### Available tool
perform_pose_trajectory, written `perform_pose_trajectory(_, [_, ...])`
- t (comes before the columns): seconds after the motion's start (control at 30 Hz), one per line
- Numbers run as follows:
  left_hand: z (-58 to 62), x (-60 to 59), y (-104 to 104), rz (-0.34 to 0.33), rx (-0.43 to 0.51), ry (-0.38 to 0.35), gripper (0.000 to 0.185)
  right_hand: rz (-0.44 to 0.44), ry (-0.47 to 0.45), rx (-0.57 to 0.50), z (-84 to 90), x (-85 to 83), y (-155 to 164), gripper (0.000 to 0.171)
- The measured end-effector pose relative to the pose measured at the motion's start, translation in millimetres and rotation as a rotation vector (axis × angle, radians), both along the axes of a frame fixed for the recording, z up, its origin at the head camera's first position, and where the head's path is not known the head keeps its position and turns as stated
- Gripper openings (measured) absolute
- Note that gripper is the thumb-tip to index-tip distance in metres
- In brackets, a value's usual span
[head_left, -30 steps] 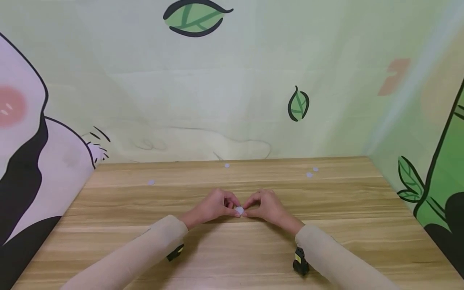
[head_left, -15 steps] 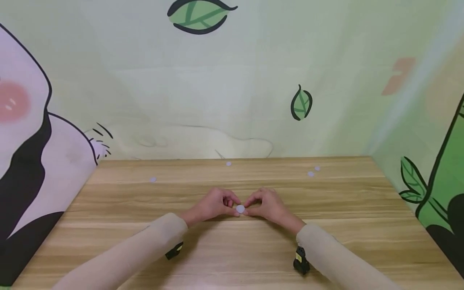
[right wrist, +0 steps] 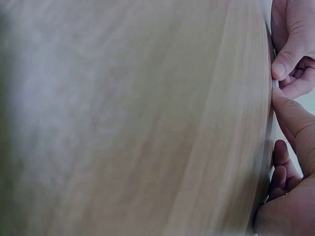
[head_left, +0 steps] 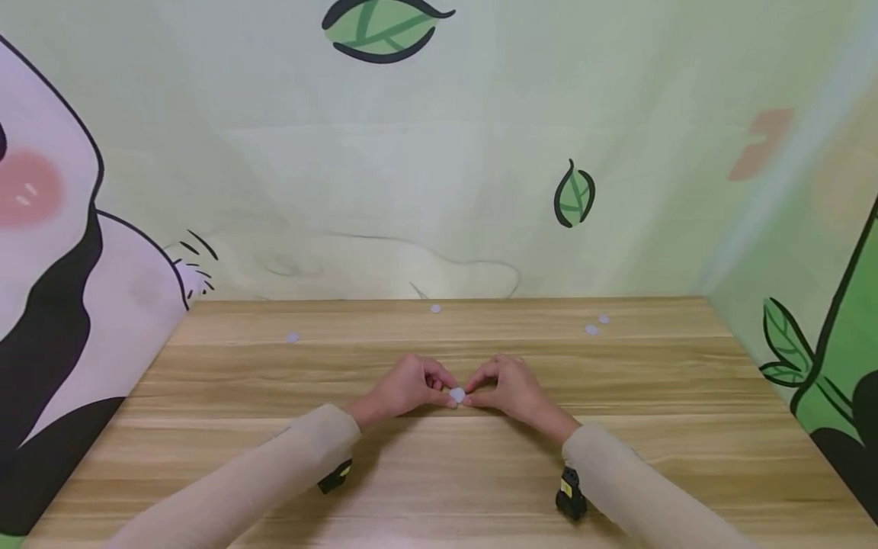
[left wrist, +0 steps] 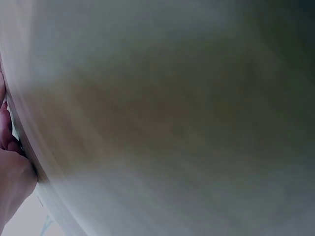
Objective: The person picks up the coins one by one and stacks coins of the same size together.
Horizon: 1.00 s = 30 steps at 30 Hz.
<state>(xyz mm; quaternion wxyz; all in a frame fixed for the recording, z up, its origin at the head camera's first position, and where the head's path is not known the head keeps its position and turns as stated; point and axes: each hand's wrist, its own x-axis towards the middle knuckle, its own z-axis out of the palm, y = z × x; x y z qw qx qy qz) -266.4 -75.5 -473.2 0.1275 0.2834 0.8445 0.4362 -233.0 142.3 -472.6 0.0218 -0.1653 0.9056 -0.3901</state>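
A small white round disc (head_left: pixel 457 395), thin like paper, lies low over the table between my two hands. My left hand (head_left: pixel 409 386) pinches its left edge between thumb and index finger, the other fingers curled in. From the other side, the thumb and index finger of my right hand (head_left: pixel 505 387) grip the right edge. Its outline looks slightly angular, with fingertips covering parts of the rim. In the right wrist view the two thumbs (right wrist: pixel 282 69) nearly meet right at the table surface. The left wrist view shows only part of the left hand (left wrist: pixel 15 172) at its edge.
On the wooden table (head_left: pixel 439 473), more white discs lie farther back: one at left (head_left: pixel 293 337), one near the back edge (head_left: pixel 435 309), and a pair at right (head_left: pixel 592 330). A printed cloth wall (head_left: pixel 453 175) stands behind the table and along both sides.
The disc looked rounder half a second ago and shows a more angular outline now. Both hands stay around it, almost still. The head view has shifted slightly.
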Motion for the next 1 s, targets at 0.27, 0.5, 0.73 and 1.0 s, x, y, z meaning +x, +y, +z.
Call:
perform_pose_trajectory(0.27, [2.3,2.9,0,0.020,0.000,0.009,0.014,-0.032,-0.030,-0.032,0.4,-1.8,-2,0.009])
perform_pose_trajectory(0.5, [2.5,3.0,1,0.020,-0.009,-0.007,0.013,-0.050,-0.043,-0.038,1.7,-3.2,-3,0.009])
perform_pose_trajectory(0.73, [2.0,0.9,1,0.027,-0.035,-0.027,0.013,-0.050,-0.039,-0.004,4.0,-4.5,-4,0.009])
perform_pose_trajectory(1.0, [-0.7,1.7,0,0.009,-0.018,-0.006,0.013,0.091,-0.037,-0.071,2.5,-4.3,7,0.006])
